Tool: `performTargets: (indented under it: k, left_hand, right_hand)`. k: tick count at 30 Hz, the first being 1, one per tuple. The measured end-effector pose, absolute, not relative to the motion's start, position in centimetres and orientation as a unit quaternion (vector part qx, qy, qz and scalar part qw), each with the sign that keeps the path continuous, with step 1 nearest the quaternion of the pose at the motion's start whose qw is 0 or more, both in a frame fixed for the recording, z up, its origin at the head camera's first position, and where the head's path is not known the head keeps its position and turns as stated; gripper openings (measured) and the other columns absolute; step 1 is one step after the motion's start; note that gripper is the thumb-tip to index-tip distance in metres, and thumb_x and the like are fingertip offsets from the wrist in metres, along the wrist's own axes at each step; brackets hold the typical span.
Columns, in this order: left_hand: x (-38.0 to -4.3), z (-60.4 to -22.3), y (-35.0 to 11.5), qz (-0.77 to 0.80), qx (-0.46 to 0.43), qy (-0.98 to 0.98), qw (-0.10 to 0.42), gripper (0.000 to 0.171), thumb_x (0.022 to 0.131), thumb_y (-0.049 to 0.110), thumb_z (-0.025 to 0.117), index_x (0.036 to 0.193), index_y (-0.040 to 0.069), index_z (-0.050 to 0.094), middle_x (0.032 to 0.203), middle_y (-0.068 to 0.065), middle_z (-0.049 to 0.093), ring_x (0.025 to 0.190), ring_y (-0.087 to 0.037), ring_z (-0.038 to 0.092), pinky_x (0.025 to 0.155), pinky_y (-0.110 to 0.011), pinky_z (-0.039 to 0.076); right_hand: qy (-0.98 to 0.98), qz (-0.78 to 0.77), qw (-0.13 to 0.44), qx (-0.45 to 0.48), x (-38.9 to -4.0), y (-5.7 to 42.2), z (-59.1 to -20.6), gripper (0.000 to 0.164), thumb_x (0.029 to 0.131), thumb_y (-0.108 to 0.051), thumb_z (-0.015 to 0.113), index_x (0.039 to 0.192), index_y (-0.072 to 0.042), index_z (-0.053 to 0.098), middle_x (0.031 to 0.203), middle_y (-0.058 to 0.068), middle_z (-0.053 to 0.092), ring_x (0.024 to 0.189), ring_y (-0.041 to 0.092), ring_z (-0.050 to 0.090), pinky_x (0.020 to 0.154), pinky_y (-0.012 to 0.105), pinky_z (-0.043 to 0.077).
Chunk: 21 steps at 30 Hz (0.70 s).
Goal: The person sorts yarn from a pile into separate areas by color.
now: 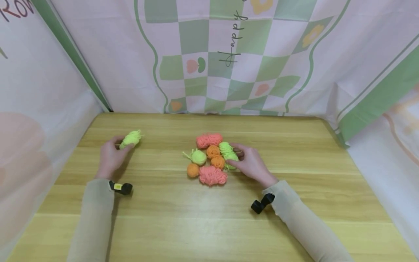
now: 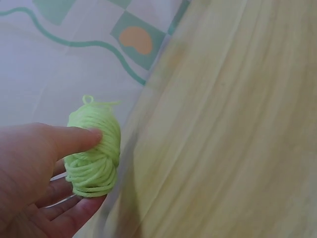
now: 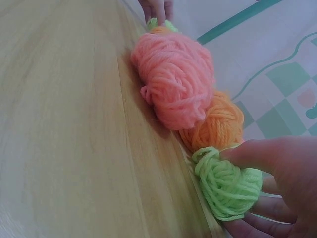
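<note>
My left hand pinches a small yellow-green ball of yarn at the left of the table; the left wrist view shows the thumb across its top and fingers beneath. On the right side of a cluster, my right hand holds a light green skein of yarn between thumb and fingers. Touching or close to that skein are orange yarn balls and a pink skein. Another pink skein lies at the back. A yellow-green ball with a loose tail and a small orange ball sit at the cluster's left.
The wooden table carries the yarn near its middle. A printed checkered cloth hangs behind the back edge, and more cloth hangs at both sides. Black wrist cameras are worn on both arms.
</note>
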<state>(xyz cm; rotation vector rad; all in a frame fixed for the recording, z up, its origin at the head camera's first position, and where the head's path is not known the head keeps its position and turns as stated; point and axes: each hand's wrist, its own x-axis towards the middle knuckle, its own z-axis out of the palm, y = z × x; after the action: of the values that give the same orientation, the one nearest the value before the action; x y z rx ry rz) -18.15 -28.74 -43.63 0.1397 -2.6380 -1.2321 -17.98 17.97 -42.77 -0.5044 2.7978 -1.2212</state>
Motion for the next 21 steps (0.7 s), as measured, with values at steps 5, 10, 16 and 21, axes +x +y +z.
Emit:
performTargets:
  k: [5,10,16,21]
  left_hand:
    - [-18.2,-43.6,-29.2,-0.441,0.077,-0.887,0.109,0.054,0.098,0.026,0.07,0.138,-0.008,0.054,0.128,-0.031,0.06,0.108,-0.04,0.059,0.089,-0.038,0.047]
    - [-18.2,-43.5,-29.8,-0.449,0.105,-0.88,0.11,0.058,0.098,0.031,0.069,0.139,-0.007,0.054,0.13,-0.028,0.059,0.111,-0.037,0.056,0.09,-0.039,0.046]
    - [-18.3,-43.4,-30.4,-0.466,0.124,-0.87,0.104,0.06,0.099,0.034,0.069,0.141,-0.006,0.053,0.13,-0.028,0.058,0.111,-0.034,0.054,0.085,-0.03,0.046]
    - [-18.5,-43.3,-31.0,-0.459,0.135,-0.871,0.11,0.059,0.099,0.033,0.068,0.14,-0.006,0.054,0.129,-0.027,0.059,0.112,-0.033,0.055,0.082,-0.024,0.045]
  right_hand:
    - [0.905,-0.393,0.023,-0.163,-18.0,18.0,-42.8,0.066,0.088,-0.024,0.082,0.143,-0.001,0.055,0.125,0.024,0.065,0.103,0.035,0.068,0.088,0.047,0.057]
    - [0.904,-0.395,0.026,-0.16,-18.0,18.1,-42.9,0.066,0.088,-0.025,0.082,0.144,-0.001,0.055,0.125,0.024,0.065,0.103,0.035,0.068,0.087,0.047,0.057]
    - [0.903,-0.398,0.024,-0.158,-18.1,18.1,-43.1,0.066,0.088,-0.025,0.082,0.143,-0.001,0.055,0.124,0.024,0.066,0.103,0.034,0.068,0.086,0.046,0.057]
    - [0.901,-0.405,0.014,-0.156,-18.1,18.0,-43.0,0.061,0.087,-0.02,0.083,0.14,-0.001,0.058,0.119,0.021,0.068,0.099,0.032,0.068,0.085,0.045,0.058]
